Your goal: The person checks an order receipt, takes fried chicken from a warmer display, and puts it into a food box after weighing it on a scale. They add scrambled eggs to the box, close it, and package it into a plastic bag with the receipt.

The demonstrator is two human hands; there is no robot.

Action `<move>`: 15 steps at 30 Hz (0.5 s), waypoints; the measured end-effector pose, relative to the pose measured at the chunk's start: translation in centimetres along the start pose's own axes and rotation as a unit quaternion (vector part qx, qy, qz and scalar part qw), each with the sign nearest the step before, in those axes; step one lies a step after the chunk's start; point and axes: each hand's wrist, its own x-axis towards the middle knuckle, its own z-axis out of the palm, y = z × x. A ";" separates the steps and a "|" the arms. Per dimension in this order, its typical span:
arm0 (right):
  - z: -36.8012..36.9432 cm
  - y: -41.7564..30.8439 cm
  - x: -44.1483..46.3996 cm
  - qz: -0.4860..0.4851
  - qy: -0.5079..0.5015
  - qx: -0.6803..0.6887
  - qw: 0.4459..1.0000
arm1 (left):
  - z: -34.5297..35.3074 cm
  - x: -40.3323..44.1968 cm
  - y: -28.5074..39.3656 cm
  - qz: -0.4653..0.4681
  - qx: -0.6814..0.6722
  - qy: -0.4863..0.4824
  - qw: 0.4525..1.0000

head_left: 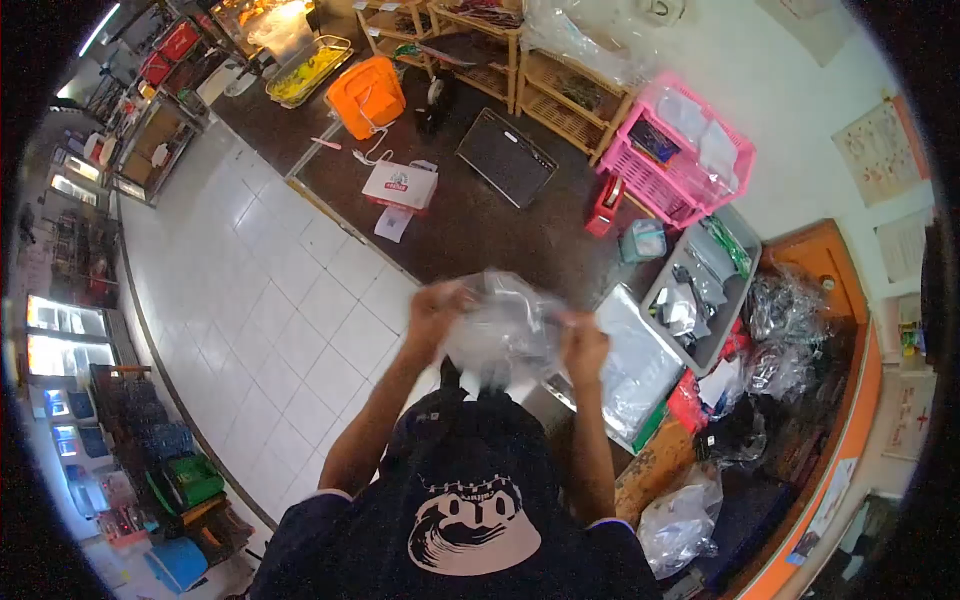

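Observation:
A transparent plastic bag [505,328] is stretched between my two hands in front of my chest, its outline smeared by motion. My left hand [435,315] pinches its left side, fingers closed. On the other side, my right hand [584,346] grips the bag's right edge, also closed. Just right of my right hand lies a stack of flat transparent plastic bags [640,365]. Beyond the held bag is the dark countertop [480,250].
A grey bin [745,245] of packets and a pink basket [735,165] stand at right. On the counter are a red tape dispenser [605,205], a black panel-like box [507,158], a white box [400,186] and an orange container [366,97]. White tiled floor [280,290] lies left.

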 end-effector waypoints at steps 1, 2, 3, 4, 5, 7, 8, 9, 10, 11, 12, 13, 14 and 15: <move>0.0 4.6 -1.7 0.232 -0.019 0.059 0.971 | -2.7 1.4 -0.4 0.038 -0.063 0.010 0.997; -0.4 4.4 -1.2 0.224 -0.002 0.023 0.974 | -2.4 1.4 0.2 0.049 0.003 0.032 0.998; -0.8 4.2 -0.1 0.211 0.012 -0.013 0.977 | -1.9 1.2 0.7 0.059 0.065 0.058 0.994; -0.7 4.2 0.4 0.204 0.012 -0.011 0.979 | -1.6 1.2 1.5 0.063 0.062 0.063 0.994; -0.7 3.9 0.2 0.237 0.020 -0.014 0.971 | -1.3 0.7 2.6 0.041 0.015 0.029 0.999; -1.3 3.6 0.0 0.269 0.026 -0.019 0.963 | -1.5 0.8 2.9 0.019 -0.034 -0.006 0.999; -2.0 3.4 0.3 0.260 0.020 -0.008 0.965 | -2.3 1.2 2.0 0.074 0.105 0.007 0.992; -2.4 3.2 0.1 0.253 0.011 0.005 0.967 | -3.4 1.5 0.5 0.123 0.244 0.022 0.962; -1.7 3.7 -0.9 0.273 -0.038 0.000 0.961 | -4.5 3.8 -3.3 0.152 0.218 0.109 0.958; -1.4 2.9 -1.1 0.273 -0.039 0.003 0.961 | -4.6 4.4 -3.8 0.152 0.221 0.111 0.957; -1.3 1.2 -0.5 0.240 -0.009 -0.029 0.970 | -4.0 4.8 -3.8 0.180 0.199 0.135 0.954; -1.2 -0.4 0.5 0.202 0.021 -0.059 0.977 | -3.1 5.5 -3.8 0.209 0.175 0.164 0.948; -1.8 -2.8 1.4 0.184 0.019 -0.085 0.979 | -0.8 4.1 -1.1 0.178 0.202 0.149 0.951; -1.5 -5.2 1.4 0.176 0.014 -0.028 0.984 | 1.0 3.1 0.4 0.215 0.226 0.105 0.944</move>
